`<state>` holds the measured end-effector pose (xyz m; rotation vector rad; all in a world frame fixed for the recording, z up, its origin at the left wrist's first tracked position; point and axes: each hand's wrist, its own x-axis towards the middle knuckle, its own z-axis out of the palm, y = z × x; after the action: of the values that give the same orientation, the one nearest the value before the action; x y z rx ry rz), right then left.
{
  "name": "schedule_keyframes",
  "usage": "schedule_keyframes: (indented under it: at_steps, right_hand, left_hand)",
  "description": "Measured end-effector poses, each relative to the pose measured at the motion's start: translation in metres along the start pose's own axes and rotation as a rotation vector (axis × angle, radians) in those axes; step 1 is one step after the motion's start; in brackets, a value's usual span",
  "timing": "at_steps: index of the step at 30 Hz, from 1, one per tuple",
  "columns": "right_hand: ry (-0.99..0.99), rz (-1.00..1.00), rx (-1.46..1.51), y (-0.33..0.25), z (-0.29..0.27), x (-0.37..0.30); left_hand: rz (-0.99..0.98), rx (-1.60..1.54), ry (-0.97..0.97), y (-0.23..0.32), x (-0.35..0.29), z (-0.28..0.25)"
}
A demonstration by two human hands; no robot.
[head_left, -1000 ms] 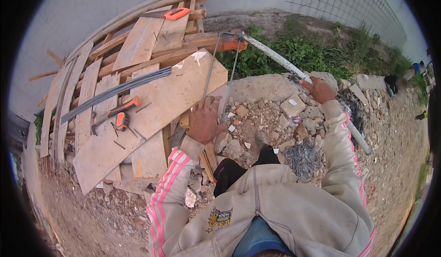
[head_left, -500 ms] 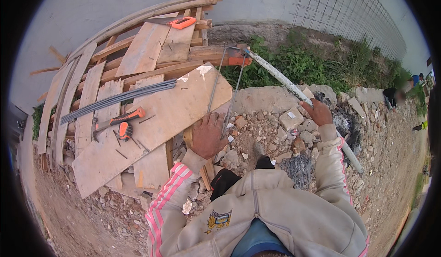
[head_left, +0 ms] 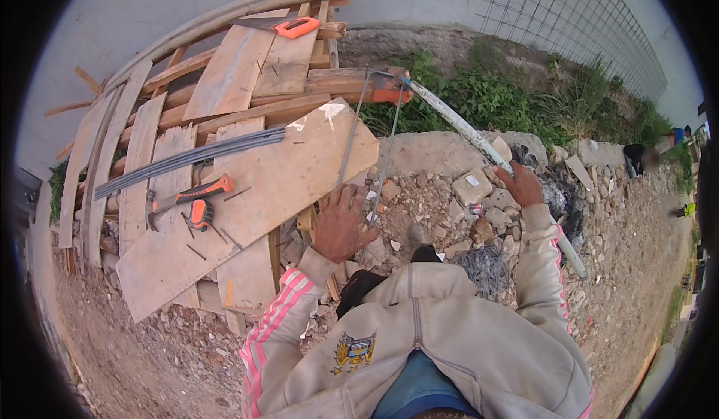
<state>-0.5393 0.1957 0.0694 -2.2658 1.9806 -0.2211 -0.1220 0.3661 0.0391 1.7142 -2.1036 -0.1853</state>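
Observation:
My left hand [head_left: 343, 226] lies on the lower part of a bent steel rod [head_left: 389, 138] at the wooden board's right edge. Its fingers point away from me, and its thumb crosses one leg of the rod. The rod's upper bend sits at an orange-painted block [head_left: 391, 88] on the timber. My right hand [head_left: 520, 184] is wrapped round a long white pipe [head_left: 457, 123], whose far end meets the block and rod. On the board [head_left: 284, 175] lie an orange-and-black hammer [head_left: 196, 193], a tape measure [head_left: 201, 214], several nails and a bundle of grey rods [head_left: 191, 159].
An orange-handled saw [head_left: 296, 27] lies on planks at the back. Rubble and a wire tangle [head_left: 483, 271] lie in front of me. Green weeds [head_left: 479, 93] grow along the wall, where steel mesh [head_left: 573, 22] leans. A person [head_left: 636, 159] is far right.
The view has shifted slightly. My left thumb sits a little farther out over the rod. My right hand keeps its hold on the pipe, which has hardly moved.

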Motion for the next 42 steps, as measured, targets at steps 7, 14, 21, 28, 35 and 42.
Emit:
schedule_keyframes:
  at_steps: [7,14,21,28,35,42]
  right_hand:
    - [-0.109,-0.048,0.170,0.019,0.014,0.010]
    - [0.002,-0.041,0.141,0.031,0.023,0.012]
    - [-0.026,-0.070,0.662,0.031,0.052,0.013]
    - [-0.522,-0.053,1.014,-0.056,0.105,0.012]
    - [-0.558,-0.231,1.313,-0.140,0.101,-0.008]
    - [-0.499,-0.008,1.401,-0.148,0.057,-0.024]
  left_hand:
    - [-0.153,0.056,0.159,0.018,-0.014,0.007]
    - [-0.664,-0.460,0.230,0.013,-0.016,0.024]
    - [-0.964,-1.618,0.405,0.004,0.016,0.047]
    - [-0.956,-1.705,0.279,0.014,0.013,0.064]
    - [-0.855,-1.600,0.139,0.043,0.040,0.053]
    - [-0.647,-1.332,0.102,0.040,0.055,0.056]
